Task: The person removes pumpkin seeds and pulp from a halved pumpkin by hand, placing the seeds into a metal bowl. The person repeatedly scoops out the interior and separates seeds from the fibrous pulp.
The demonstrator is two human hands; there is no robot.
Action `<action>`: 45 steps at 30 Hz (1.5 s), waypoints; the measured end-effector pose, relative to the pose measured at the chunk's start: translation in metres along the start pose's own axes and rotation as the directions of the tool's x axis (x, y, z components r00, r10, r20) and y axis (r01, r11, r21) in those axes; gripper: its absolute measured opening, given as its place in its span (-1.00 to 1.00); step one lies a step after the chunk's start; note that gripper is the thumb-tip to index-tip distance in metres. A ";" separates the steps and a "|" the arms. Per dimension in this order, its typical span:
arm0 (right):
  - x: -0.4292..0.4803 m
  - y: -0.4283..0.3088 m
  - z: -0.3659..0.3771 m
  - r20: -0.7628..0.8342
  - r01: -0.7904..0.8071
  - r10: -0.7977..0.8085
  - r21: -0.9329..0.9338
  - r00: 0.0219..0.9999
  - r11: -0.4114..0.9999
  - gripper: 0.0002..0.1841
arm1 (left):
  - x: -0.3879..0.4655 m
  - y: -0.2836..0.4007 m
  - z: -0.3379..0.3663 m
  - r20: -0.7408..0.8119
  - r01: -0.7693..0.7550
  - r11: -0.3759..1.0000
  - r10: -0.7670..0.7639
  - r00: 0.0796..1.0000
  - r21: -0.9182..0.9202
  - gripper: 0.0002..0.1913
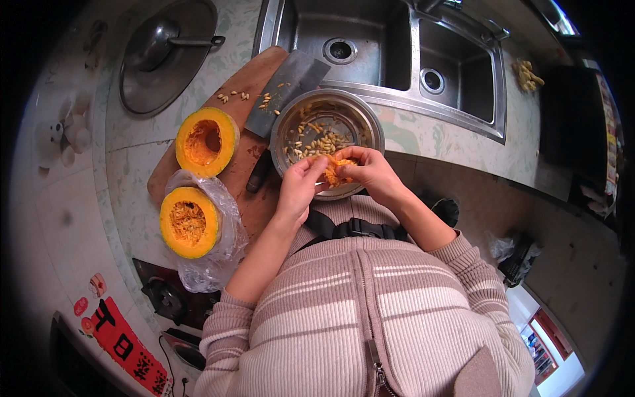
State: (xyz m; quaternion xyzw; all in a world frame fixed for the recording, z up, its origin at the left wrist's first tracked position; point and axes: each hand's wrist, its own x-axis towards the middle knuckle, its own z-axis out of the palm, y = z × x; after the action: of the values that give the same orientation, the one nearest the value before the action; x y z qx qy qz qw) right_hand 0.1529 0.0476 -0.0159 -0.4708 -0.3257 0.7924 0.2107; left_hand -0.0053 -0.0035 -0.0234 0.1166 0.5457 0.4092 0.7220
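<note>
Both hands meet over the near rim of a stainless steel bowl [369, 119]. My left hand [300, 186] pinches one side of a clump of orange pumpkin pulp [337, 171], and my right hand [372, 173] grips the other side. Loose pumpkin seeds [320, 141] lie in the bottom of the bowl. To the left, a hollowed pumpkin half [225, 144] rests on a wooden cutting board [233, 109]. Nearer to me, a second pumpkin half [166, 223], with stringy pulp inside, sits on a clear plastic bag [230, 238].
A cleaver [292, 79] lies on the board beside the bowl, bearing several seeds. Beyond it is a double-basin steel sink [342, 89]. A large metal lid [183, 74] with a ladle [154, 44] on it lies at the far left. A gas stove [168, 297] is at the lower left.
</note>
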 end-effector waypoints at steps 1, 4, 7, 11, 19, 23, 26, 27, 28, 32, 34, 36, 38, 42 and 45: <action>0.000 0.000 0.000 -0.010 -0.002 0.002 0.005 1.000 1.000 -0.80 | 0.001 0.000 0.000 -0.015 0.009 1.000 -0.009 1.000 -0.010 -0.70; 0.000 -0.001 -0.002 -0.010 -0.038 0.038 0.025 0.999 0.999 -0.80 | 0.001 0.004 0.004 -0.106 0.050 0.996 -0.058 0.993 -0.080 -0.66; 0.001 0.003 -0.006 -0.051 -0.057 0.061 0.074 0.997 0.996 -0.79 | 0.002 0.010 0.002 -0.045 0.119 0.977 -0.129 0.991 -0.175 -0.67; 0.001 0.002 -0.007 -0.043 -0.043 0.049 0.139 0.998 0.989 -0.79 | 0.002 0.003 0.004 0.029 -0.025 0.998 0.027 0.999 -0.054 -0.67; 0.001 -0.004 -0.009 -0.085 -0.059 0.066 0.087 0.994 0.994 -0.81 | 0.000 0.009 0.008 0.028 0.021 0.996 -0.018 0.999 -0.084 -0.75; 0.003 -0.004 -0.008 -0.044 -0.012 0.013 0.011 0.999 1.000 -0.75 | 0.000 0.010 0.008 0.025 0.014 0.997 -0.011 1.000 -0.082 -0.78; 0.005 -0.003 -0.009 -0.003 0.003 -0.003 -0.042 1.000 0.999 -0.72 | 0.003 0.003 0.004 0.062 -0.057 0.998 0.057 0.996 -0.002 -0.78; 0.004 -0.005 -0.008 -0.004 0.001 -0.002 -0.045 1.000 0.999 -0.72 | 0.004 0.002 0.004 0.068 -0.059 0.998 0.058 0.996 0.019 -0.78; 0.004 -0.007 -0.007 -0.005 0.000 0.000 -0.048 1.000 0.999 -0.72 | 0.004 0.002 0.003 0.074 -0.061 0.997 0.058 0.996 0.040 -0.78; 0.005 -0.007 -0.008 -0.030 0.006 -0.007 -0.037 1.000 0.999 -0.71 | 0.002 0.004 0.007 0.078 -0.070 0.997 0.068 0.995 0.024 -0.78; 0.006 -0.007 -0.011 -0.033 -0.002 0.001 -0.036 0.999 0.999 -0.73 | 0.001 0.005 0.009 0.068 -0.066 0.998 0.064 0.996 0.017 -0.78; 0.007 -0.007 -0.012 -0.038 -0.001 0.000 -0.010 0.999 1.000 -0.76 | 0.000 0.008 0.010 0.058 -0.066 0.997 0.063 0.996 0.051 -0.77; 0.008 -0.005 -0.014 -0.036 0.002 -0.001 0.030 0.999 1.000 -0.78 | 0.000 0.009 0.011 0.039 -0.059 0.996 0.057 0.998 0.065 -0.77; 0.013 -0.006 -0.013 -0.001 0.007 -0.007 0.114 1.000 0.993 -0.81 | -0.001 0.011 0.010 -0.009 -0.067 0.997 0.067 0.998 0.025 -0.78; 0.016 -0.008 -0.012 0.039 0.002 -0.007 0.109 0.999 0.994 -0.80 | -0.004 0.013 0.010 -0.042 -0.085 0.994 0.082 0.996 -0.068 -0.79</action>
State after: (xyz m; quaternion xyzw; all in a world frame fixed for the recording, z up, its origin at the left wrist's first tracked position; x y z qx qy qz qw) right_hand 0.1560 0.0675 -0.0242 -0.4424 -0.2872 0.8175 0.2313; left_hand -0.0022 0.0048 -0.0092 0.1059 0.5396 0.4600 0.6972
